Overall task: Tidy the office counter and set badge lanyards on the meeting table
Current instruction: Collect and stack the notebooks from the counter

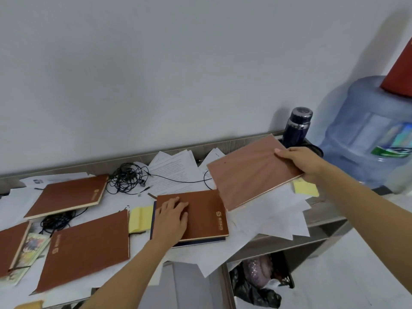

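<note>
Long grey counter along the wall, covered almost fully with loose papers. Above its right end, lifted clear of the papers and tilted: one brown notebook, pinched at its right edge by the right hand, thumb on the cover, fingers underneath. Near the middle of the front edge: a second brown notebook on top of a dark blue book, pressed down by the left hand with flat, straight fingers, gripping nothing. Toward the left end, three more brown notebooks, lying apart from each other. No badge lanyards visible anywhere.

Most likely gathering the notebooks into one stack. To do it well: bring the lifted notebook down level over the pressed one, match spine to spine and corner to corner, and slide the left hand out only at the last moment. Keep the stack back from the front edge, with so many papers hanging over there. Mind the black cable near the back edge and the yellow sticky pad just beside the left hand.
</note>
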Action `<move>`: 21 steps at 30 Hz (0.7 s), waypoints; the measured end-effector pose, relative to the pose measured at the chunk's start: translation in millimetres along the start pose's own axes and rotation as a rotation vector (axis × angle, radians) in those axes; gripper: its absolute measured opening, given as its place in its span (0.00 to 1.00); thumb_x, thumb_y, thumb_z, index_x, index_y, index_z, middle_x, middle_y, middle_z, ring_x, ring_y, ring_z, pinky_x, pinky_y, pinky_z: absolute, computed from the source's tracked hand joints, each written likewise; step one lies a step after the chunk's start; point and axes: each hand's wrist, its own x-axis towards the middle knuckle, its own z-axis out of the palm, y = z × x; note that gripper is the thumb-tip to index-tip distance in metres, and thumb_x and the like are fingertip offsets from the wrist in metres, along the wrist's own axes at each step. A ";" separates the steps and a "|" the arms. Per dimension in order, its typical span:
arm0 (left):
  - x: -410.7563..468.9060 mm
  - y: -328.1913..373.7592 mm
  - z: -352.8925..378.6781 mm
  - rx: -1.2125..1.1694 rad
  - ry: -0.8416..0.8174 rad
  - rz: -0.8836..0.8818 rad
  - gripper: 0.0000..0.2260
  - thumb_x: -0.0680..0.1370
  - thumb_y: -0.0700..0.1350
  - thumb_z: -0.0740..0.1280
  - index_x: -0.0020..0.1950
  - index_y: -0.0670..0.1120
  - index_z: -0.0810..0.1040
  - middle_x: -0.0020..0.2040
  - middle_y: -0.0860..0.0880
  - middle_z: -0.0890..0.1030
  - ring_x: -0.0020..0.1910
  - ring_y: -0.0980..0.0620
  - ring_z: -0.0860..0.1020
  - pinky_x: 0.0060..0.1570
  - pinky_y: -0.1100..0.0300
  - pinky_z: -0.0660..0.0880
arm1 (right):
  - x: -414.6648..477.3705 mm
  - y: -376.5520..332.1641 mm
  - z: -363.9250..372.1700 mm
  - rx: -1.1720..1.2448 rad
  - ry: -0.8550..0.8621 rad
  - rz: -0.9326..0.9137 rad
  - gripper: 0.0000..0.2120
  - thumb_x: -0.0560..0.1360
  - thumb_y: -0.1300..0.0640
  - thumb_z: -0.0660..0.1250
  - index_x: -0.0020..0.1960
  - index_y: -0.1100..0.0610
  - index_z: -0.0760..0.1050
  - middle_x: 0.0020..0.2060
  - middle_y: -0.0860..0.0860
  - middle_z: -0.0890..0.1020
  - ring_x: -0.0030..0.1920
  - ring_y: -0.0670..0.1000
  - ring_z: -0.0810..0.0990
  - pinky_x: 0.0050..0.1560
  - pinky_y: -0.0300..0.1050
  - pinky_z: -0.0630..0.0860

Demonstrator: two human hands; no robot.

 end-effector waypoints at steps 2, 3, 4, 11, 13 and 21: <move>10.3 -8.0 -15.7 -0.277 0.039 -0.096 0.12 0.81 0.44 0.59 0.60 0.47 0.79 0.60 0.48 0.79 0.60 0.47 0.75 0.57 0.58 0.68 | -4.9 3.2 27.0 0.074 -0.068 0.051 0.09 0.75 0.54 0.72 0.45 0.60 0.78 0.38 0.57 0.83 0.34 0.54 0.81 0.38 0.46 0.79; 14.8 -13.0 -25.9 -0.421 0.069 -0.180 0.11 0.81 0.41 0.60 0.58 0.46 0.79 0.55 0.47 0.80 0.55 0.47 0.77 0.53 0.58 0.70 | -8.6 8.5 42.7 0.091 -0.092 0.083 0.08 0.76 0.54 0.71 0.46 0.59 0.78 0.37 0.56 0.83 0.33 0.53 0.81 0.36 0.45 0.79; 18.8 -19.2 -36.1 -0.509 0.112 -0.260 0.10 0.81 0.40 0.59 0.57 0.46 0.79 0.53 0.47 0.81 0.52 0.46 0.78 0.49 0.57 0.71 | -12.3 15.9 58.5 0.097 -0.110 0.114 0.07 0.76 0.55 0.71 0.46 0.59 0.77 0.36 0.55 0.83 0.33 0.52 0.81 0.34 0.43 0.79; 41.7 -50.5 -76.1 -0.388 0.074 -0.221 0.13 0.81 0.45 0.62 0.63 0.42 0.76 0.58 0.44 0.80 0.53 0.49 0.77 0.53 0.57 0.71 | -34.7 86.4 164.1 -0.045 -0.038 0.152 0.11 0.79 0.54 0.67 0.52 0.62 0.74 0.49 0.58 0.82 0.42 0.54 0.81 0.40 0.47 0.80; 48.6 -43.6 -73.9 -0.295 -0.076 -0.138 0.19 0.78 0.52 0.66 0.67 0.45 0.73 0.65 0.46 0.75 0.63 0.49 0.73 0.62 0.56 0.68 | -36.9 96.1 174.5 -0.324 0.013 0.018 0.11 0.78 0.52 0.67 0.54 0.58 0.74 0.49 0.55 0.81 0.43 0.52 0.79 0.39 0.46 0.78; 87.0 -17.6 -55.5 -0.063 -0.573 0.032 0.39 0.68 0.63 0.74 0.74 0.50 0.65 0.72 0.49 0.69 0.69 0.48 0.69 0.66 0.54 0.66 | -69.5 106.2 157.0 -0.788 -0.089 0.093 0.29 0.73 0.40 0.69 0.67 0.54 0.68 0.57 0.52 0.81 0.48 0.52 0.83 0.50 0.49 0.80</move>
